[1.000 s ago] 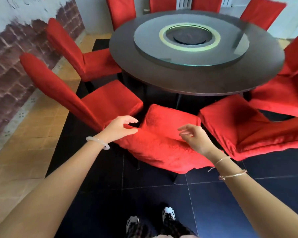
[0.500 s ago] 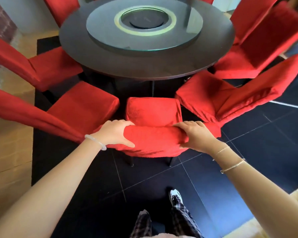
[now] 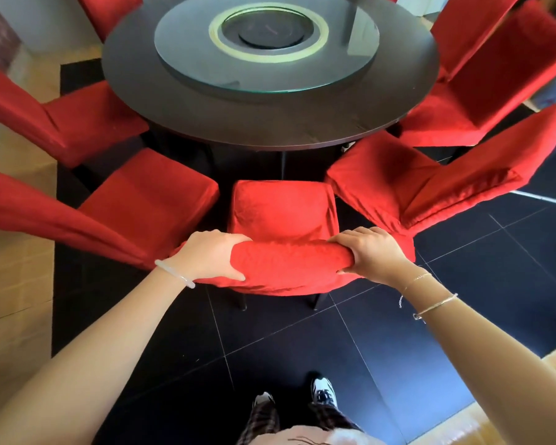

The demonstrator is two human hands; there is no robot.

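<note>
A chair in a red fabric cover (image 3: 284, 216) stands right in front of me, its seat facing a round dark table (image 3: 270, 123). My left hand (image 3: 211, 255) grips the left end of the chair's backrest top, fingers over the front and thumb behind. My right hand (image 3: 371, 253) grips the right end of the same top edge. The chair's dark legs show below on the black tiles.
Red-covered chairs crowd both sides: one close on the left (image 3: 148, 200), one close on the right (image 3: 408, 184), more around the table. A glass turntable (image 3: 264, 69) lies on the table. My feet (image 3: 323, 390) stand on black tile floor (image 3: 302, 342); wooden flooring lies left.
My hands went from hovering open near the chair's backrest to gripping its top edge at both ends. The view swung to face the chair and table squarely.
</note>
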